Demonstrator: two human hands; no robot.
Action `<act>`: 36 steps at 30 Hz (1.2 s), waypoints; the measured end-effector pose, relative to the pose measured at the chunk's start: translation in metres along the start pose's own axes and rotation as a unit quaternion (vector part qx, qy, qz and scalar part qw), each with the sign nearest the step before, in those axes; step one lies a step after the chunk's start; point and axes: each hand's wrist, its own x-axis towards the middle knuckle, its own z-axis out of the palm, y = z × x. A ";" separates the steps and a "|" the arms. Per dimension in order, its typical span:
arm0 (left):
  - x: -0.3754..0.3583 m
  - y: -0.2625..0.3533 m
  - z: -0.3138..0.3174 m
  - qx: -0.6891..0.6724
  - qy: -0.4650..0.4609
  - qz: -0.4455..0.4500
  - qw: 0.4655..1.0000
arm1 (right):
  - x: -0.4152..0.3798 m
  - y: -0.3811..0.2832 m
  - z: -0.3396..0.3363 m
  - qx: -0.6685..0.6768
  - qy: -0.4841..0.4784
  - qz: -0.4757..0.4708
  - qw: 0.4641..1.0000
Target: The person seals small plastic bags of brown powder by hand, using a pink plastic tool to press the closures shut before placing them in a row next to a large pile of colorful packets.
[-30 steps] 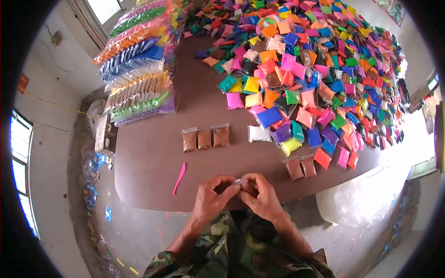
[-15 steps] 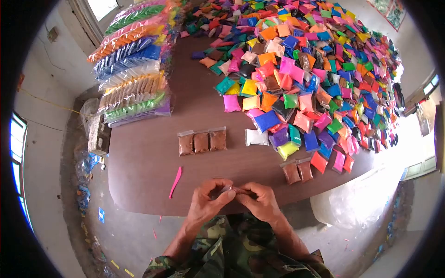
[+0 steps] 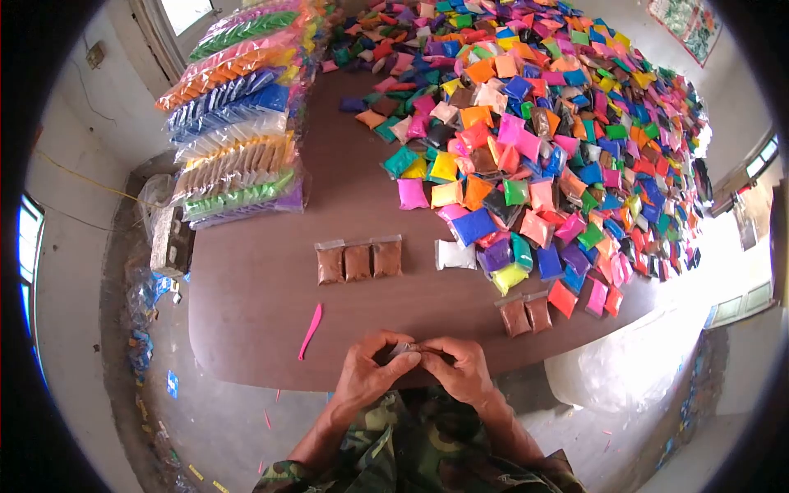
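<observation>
Near the front edge of the table, my left hand (image 3: 371, 371) and my right hand (image 3: 457, 370) meet, thumbs and fingertips pinched on a small clear plastic packet (image 3: 402, 350). The fingers cover most of it; a bit of brown shows at the right fingertips. Beyond my hands, three brown clay packets (image 3: 357, 262) lie side by side in clear bags. A pink plastic knife (image 3: 310, 332) lies to the left of my left hand. Off to the right are two more brown packets (image 3: 526, 315).
A big heap of colourful packets (image 3: 526, 148) covers the table's (image 3: 246, 287) far and right side. Stacked rows of bagged packets (image 3: 238, 123) stand at the back left. A large translucent bag (image 3: 620, 361) is beyond the right front edge. Scraps litter the floor.
The view has tilted slightly, so most things sit a little lower. Both hands stay together at the packet, and more of its clear plastic shows between the fingers.
</observation>
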 end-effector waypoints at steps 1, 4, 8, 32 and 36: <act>0.000 0.000 -0.002 0.011 -0.006 0.011 1.000 | 0.000 -0.001 0.001 -0.009 0.002 0.006 1.000; 0.001 -0.003 -0.004 0.065 0.007 0.053 0.996 | 0.000 -0.007 0.004 -0.028 0.005 0.029 0.999; 0.004 -0.002 -0.005 0.118 0.023 0.105 0.987 | 0.004 -0.015 0.005 -0.002 0.012 0.046 0.999; -0.002 0.007 -0.013 0.004 -0.039 -0.042 0.998 | 0.000 -0.007 0.002 -0.029 0.032 0.036 0.998; 0.000 0.002 -0.012 -0.036 -0.039 -0.028 0.998 | 0.001 -0.013 0.002 -0.052 0.022 0.009 0.998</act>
